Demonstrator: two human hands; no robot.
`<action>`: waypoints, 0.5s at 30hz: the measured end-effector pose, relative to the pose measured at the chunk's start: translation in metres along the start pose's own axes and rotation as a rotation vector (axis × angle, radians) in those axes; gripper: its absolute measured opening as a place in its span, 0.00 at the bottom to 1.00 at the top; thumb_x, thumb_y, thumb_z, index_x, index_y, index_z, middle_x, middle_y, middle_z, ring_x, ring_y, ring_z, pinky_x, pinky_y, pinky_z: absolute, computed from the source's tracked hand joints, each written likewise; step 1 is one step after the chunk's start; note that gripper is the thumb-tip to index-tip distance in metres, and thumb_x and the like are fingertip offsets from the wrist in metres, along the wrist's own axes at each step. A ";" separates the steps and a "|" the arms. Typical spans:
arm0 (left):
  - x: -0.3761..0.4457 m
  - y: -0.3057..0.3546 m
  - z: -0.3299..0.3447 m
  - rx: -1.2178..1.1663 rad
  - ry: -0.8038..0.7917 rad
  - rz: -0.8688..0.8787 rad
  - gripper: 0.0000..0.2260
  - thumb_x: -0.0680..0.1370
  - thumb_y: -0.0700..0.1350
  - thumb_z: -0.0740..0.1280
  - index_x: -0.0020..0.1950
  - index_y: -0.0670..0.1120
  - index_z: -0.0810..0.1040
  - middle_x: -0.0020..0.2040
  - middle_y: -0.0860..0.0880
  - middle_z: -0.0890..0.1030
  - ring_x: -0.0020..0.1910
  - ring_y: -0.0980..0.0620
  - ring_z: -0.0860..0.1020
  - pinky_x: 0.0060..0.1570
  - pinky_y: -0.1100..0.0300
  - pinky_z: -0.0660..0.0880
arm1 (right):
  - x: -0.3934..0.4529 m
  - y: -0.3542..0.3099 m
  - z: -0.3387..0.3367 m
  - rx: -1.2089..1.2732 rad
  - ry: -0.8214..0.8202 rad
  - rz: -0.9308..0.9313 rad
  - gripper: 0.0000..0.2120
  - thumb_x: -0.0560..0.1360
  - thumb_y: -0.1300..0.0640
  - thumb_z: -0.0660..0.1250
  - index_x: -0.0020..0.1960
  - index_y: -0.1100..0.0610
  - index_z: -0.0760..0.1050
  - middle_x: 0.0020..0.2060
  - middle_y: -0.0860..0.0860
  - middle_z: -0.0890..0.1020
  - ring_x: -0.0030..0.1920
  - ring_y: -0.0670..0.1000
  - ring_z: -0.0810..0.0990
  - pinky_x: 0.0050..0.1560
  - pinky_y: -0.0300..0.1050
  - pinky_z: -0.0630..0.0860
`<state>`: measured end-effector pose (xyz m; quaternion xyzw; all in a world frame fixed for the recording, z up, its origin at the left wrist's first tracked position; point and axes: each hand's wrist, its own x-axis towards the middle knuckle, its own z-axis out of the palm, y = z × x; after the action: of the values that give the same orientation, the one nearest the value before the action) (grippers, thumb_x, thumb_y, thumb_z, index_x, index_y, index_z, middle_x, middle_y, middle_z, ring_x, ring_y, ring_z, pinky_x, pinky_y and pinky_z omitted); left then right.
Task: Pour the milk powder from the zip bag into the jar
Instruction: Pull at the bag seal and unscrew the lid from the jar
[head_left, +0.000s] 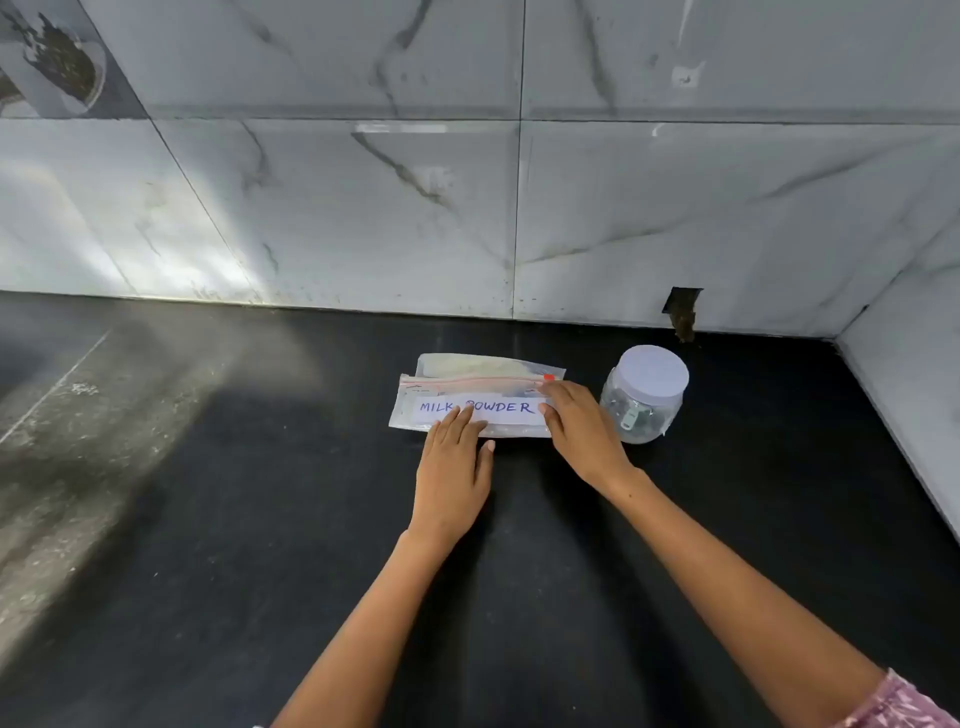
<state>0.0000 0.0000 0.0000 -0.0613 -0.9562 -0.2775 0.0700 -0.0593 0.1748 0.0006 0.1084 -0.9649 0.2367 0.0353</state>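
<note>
A clear zip bag (457, 384) with a white label reading MILK POWDER lies flat on the black counter, its red zip strip along the top and pale powder showing at its far edge. My left hand (454, 467) rests flat with its fingertips on the bag's front edge and label. My right hand (582, 431) lies over the bag's right end, fingers spread near the red slider. Just right of the bag stands a small clear plastic jar (644, 400) with a white lid on it, apart from both hands.
The black counter (260, 519) runs back to a marble-tiled wall (467, 208), with a side wall at the right (909, 405). A small dark hole (683, 312) sits in the wall behind the jar. A pink sleeve (904, 706) shows at the bottom right.
</note>
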 end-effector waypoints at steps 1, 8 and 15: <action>0.002 -0.002 0.000 -0.004 0.008 0.003 0.15 0.81 0.45 0.58 0.66 0.43 0.73 0.73 0.46 0.67 0.75 0.48 0.60 0.74 0.56 0.53 | 0.003 0.000 0.001 -0.001 -0.004 0.008 0.17 0.80 0.57 0.57 0.68 0.58 0.68 0.66 0.56 0.73 0.68 0.53 0.69 0.65 0.45 0.67; 0.018 -0.005 0.000 -0.029 0.022 0.064 0.15 0.81 0.45 0.59 0.66 0.44 0.73 0.72 0.46 0.69 0.74 0.49 0.62 0.74 0.58 0.51 | 0.012 -0.007 -0.011 -0.077 -0.008 0.022 0.17 0.78 0.57 0.60 0.67 0.57 0.68 0.66 0.55 0.72 0.66 0.53 0.69 0.63 0.46 0.69; 0.033 0.013 0.012 -0.074 -0.021 0.173 0.16 0.81 0.47 0.58 0.68 0.46 0.71 0.73 0.48 0.68 0.74 0.51 0.61 0.74 0.59 0.50 | -0.002 0.013 -0.061 -0.364 0.159 0.009 0.17 0.77 0.55 0.63 0.65 0.58 0.72 0.65 0.56 0.74 0.67 0.55 0.70 0.68 0.49 0.64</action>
<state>-0.0313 0.0203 0.0024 -0.1490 -0.9371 -0.3049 0.0816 -0.0588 0.2149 0.0489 0.0769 -0.9864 0.0661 0.1295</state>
